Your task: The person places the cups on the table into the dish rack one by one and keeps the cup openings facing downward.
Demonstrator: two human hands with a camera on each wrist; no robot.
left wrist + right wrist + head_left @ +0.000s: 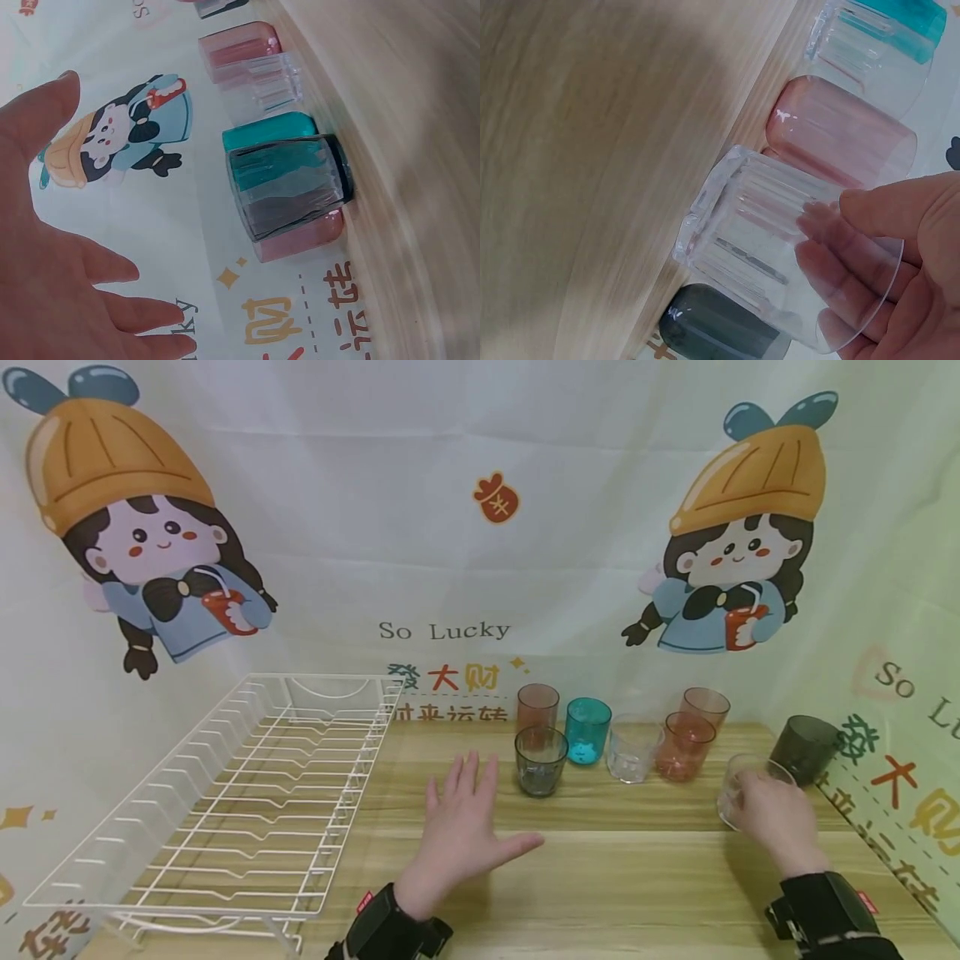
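My right hand [782, 821] grips a clear cup [729, 810] at the right of the table. In the right wrist view the thumb is on the near side of this clear cup [739, 236], and the fingers show through its wall. A dark grey cup [806, 752] stands just behind that hand. My left hand [459, 843] is held palm down with fingers spread and the thumb out, holding nothing. The cup nearest to it is a smoky ribbed one [540, 768], standing ahead of its fingertips and overlapping a teal cup [262, 131] in the left wrist view.
A white wire dish rack [225, 835] stands on the left of the wooden table [600, 893]. Along the back are a pink cup [536, 702], a teal cup [587, 731], another clear cup [632, 752] and two more pink cups [684, 752]. A printed cloth [375, 527] hangs behind.
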